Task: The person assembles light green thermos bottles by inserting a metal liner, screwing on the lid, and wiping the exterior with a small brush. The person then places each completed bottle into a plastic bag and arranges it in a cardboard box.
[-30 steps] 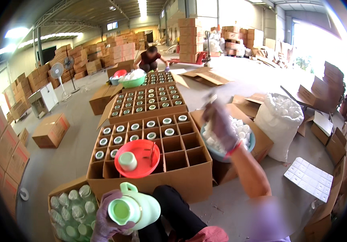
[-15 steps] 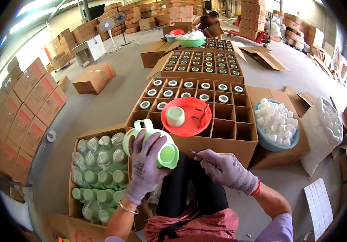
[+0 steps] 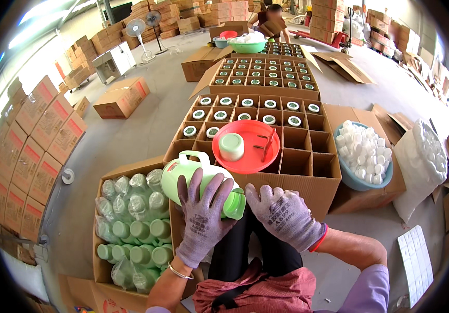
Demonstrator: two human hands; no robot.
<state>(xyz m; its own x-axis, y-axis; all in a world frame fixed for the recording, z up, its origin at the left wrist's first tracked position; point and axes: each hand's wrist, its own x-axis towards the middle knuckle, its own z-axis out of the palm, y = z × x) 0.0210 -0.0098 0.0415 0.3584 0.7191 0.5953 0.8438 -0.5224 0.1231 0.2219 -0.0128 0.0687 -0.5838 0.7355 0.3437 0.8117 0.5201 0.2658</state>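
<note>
Green flask under left hand — right hand at mouth end.

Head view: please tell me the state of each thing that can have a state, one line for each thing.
Green flask: lying on its side, gripped by the left hand.
Right hand: at the flask's mouth end; whether it grips cannot be told.
Red basin: resting on the divided carton, holding one green cap.
Divided carton: open, far cells filled, near cells empty.
Box of wrapped flasks: open, nearly full.
Blue basin: full of white caps.
</note>
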